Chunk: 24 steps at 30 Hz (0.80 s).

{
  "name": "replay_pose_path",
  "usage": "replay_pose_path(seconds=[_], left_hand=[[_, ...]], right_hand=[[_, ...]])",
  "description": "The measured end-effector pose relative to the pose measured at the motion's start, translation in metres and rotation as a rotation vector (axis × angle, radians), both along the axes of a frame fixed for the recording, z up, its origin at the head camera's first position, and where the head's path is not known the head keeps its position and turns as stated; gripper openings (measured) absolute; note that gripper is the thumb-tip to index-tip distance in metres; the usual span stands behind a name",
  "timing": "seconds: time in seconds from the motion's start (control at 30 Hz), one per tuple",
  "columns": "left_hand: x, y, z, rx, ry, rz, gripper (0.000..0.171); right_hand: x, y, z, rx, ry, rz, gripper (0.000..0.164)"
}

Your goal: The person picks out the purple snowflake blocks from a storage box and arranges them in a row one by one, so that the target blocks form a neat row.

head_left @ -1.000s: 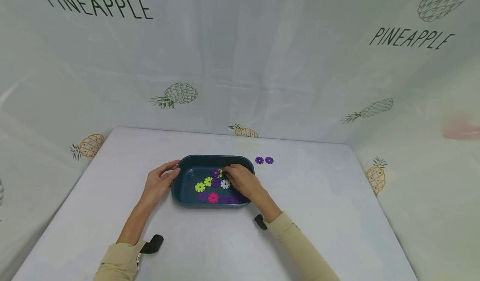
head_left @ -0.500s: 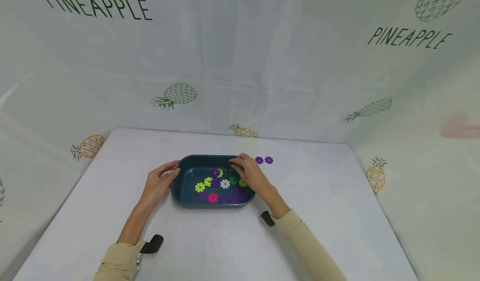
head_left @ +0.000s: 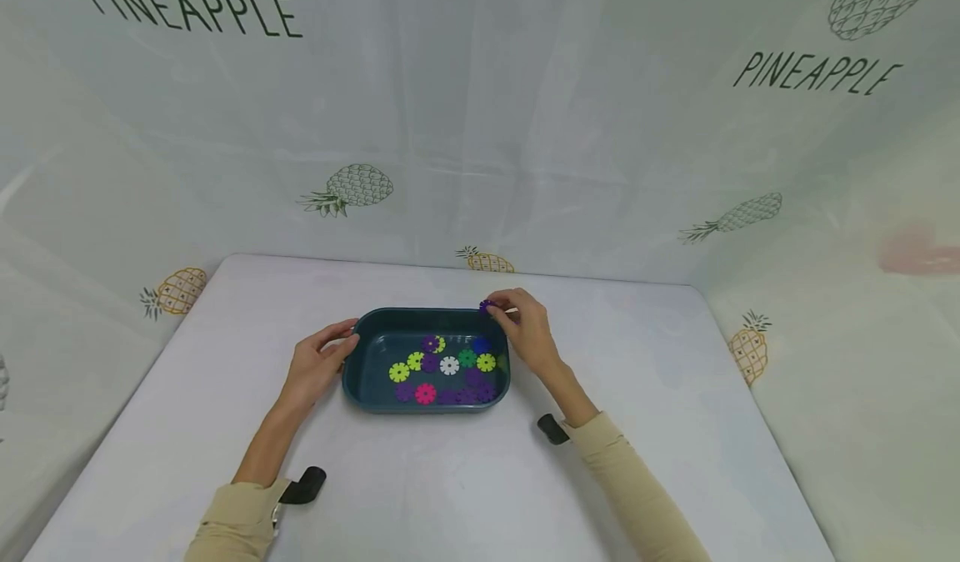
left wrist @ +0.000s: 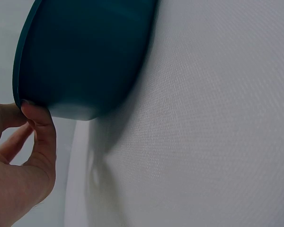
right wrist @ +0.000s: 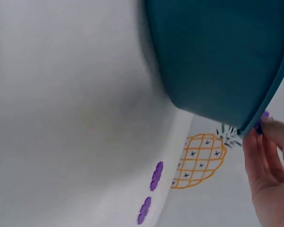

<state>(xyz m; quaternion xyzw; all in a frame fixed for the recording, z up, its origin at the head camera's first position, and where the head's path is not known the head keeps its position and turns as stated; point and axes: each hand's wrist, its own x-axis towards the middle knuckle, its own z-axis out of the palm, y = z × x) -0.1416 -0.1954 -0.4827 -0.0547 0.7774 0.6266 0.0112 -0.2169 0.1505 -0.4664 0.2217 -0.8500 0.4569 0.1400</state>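
The held disc (head_left: pixel 485 305) is small, flat and purple, with a notched edge that makes it look like a flower. The right hand (head_left: pixel 531 333) has it pinched between thumb and fingers at the far right corner of the tray (head_left: pixel 386 347), by the rim; whether disc and rim touch I cannot tell. The tray is a deep teal oblong with rounded corners, standing on the white bench (head_left: pixel 442 487). The left hand (head_left: pixel 315 363) holds the tray's left end, thumb and fingers at the rim, well apart from the right hand

Inside the tray, all the same flower shape, lie four yellow discs (head_left: pixel 399 372), one white disc (head_left: pixel 449 366), one pink disc (head_left: pixel 425 393), one green disc (head_left: pixel 467 358) and one blue disc (head_left: pixel 481 345). The other discs in it are purple: two near the middle, one of these overlapping a yellow disc; one just left of the pink disc; and a cluster (head_left: pixel 467 395) toward the near right corner, too dim and overlapped to count surely. Two loose discs (right wrist: pixel 156 176), also purple, show in the right wrist view on the bench, near its edge, side by side and apart
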Motion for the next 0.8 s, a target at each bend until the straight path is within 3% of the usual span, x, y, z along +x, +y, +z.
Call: replay_pose_path(seconds=[0.13,0.33,0.67,0.8], left_hand=[[-0.001,0.0,-0.001,0.007,0.014,-0.004,0.048],[0.0,0.0,-0.003,0.012,0.017,-0.006,0.047],[-0.001,0.0,-0.001,0.002,-0.006,0.007,0.048],[0.0,0.0,-0.001,0.009,-0.007,0.01,0.048]], right_hand=[[-0.005,0.009,-0.005,-0.084,0.006,-0.064,0.015],[-0.01,0.022,-0.013,-0.097,0.001,-0.154,0.015],[-0.016,0.044,-0.022,-0.216,-0.115,-0.231,0.018],[-0.017,0.054,-0.027,-0.214,-0.157,-0.271,0.019]])
